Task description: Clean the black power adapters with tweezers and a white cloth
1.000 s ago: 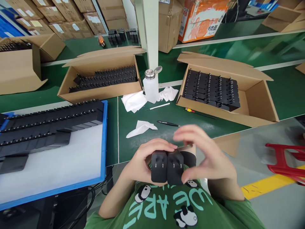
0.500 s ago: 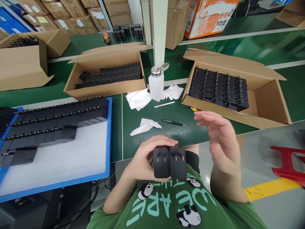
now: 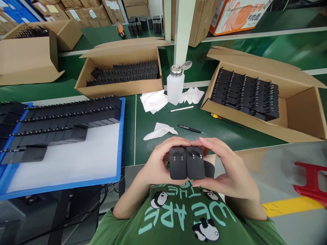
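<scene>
Resting at far left: blue-rimmed tray (image 3: 84, 160) with rows of black adapters (image 3: 74, 114), metal prongs up; white base exposed toward the near right. Beyond it, the left carton (image 3: 122, 89) stands open on the bench (image 3: 143, 153), holding more black units in rows. Next, a folded wipe (image 3: 153, 101); a smaller wipe (image 3: 160, 131) lies nearer the person. Left hand (image 3: 157, 165): fingers closed around the left side of two black plugs (image 3: 189, 166). Plugs are side by side, just off the bench's near edge, above the green shirt (image 3: 176, 217). Pump bottle (image 3: 175, 89) stands behind, lid flipped up; tweezers (image 3: 190, 129) lie between. Right hand (image 3: 230, 166): fingers and thumb curved about the right-hand plug, tips at its upper and lower edges; cannot tell whether they press. Right: open right carton (image 3: 306, 102), partly filled; red stool (image 3: 308, 180) on the floor.
</scene>
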`<state>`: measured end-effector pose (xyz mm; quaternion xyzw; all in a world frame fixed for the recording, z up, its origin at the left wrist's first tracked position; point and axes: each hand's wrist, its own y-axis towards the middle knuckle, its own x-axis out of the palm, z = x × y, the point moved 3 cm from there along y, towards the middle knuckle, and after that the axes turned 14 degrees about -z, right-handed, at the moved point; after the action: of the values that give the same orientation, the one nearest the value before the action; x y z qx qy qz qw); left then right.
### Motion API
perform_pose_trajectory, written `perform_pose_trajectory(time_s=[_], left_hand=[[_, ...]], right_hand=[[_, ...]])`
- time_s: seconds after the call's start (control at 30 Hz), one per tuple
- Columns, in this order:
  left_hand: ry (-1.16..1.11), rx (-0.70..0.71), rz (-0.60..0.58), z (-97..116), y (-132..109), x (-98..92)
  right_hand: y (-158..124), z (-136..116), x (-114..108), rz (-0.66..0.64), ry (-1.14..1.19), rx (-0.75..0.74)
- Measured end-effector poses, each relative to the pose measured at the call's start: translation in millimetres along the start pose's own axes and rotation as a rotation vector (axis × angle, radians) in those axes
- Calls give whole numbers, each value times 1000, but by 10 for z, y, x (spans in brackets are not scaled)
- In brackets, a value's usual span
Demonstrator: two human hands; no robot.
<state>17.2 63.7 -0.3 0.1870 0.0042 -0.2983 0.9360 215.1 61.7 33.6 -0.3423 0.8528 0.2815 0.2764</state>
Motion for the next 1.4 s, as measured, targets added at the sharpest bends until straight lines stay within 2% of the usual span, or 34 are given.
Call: perform_pose_trajectory(time_s=[0.2, 0.37, 0.5, 0.63, 0.73, 0.8, 0.9, 1.0, 1.07, 1.13, 1.23, 1.3, 1.37, 1.4], left_hand=[[-16, -60, 7, -13, 18, 17], [91, -336, -9, -102, -7, 122], [190, -477, -140, -325, 50, 203], [215, -442, -216, -458, 262, 326], [303, -339, -135, -486, 425, 432], [365, -296, -54, -527, 491, 492], [449, -276, -12, -629, 539, 553], [492, -297, -40, -726, 566, 533], [510, -302, -78, -742, 562, 480], [512, -325, -80, -709, 512, 404], [480, -390, 70, -590, 329, 246], [458, -393, 188, -502, 166, 120], [462, -390, 281, -440, -4, -27], [468, -392, 323, -414, -92, -102]], right_hand=[[15, -12, 1, -39, -64, 28], [49, 88, 72, -158, -168, 115], [-53, 321, 65, -185, -181, 121], [-258, 409, -113, -153, -181, 197], [-352, 334, -232, -122, -82, 307], [-369, 300, -235, -58, -10, 469], [-343, 306, -129, 42, 13, 694], [-315, 386, -154, 60, -61, 730], [-376, 502, -424, 105, -149, 723], [-522, 689, -919, 206, -249, 769], [-804, 1056, -1850, 404, -407, 931], [-928, 1285, -2344, 486, -475, 1031], [-915, 1448, -2588, 541, -509, 1064], [-834, 1504, -2603, 564, -523, 1051]])
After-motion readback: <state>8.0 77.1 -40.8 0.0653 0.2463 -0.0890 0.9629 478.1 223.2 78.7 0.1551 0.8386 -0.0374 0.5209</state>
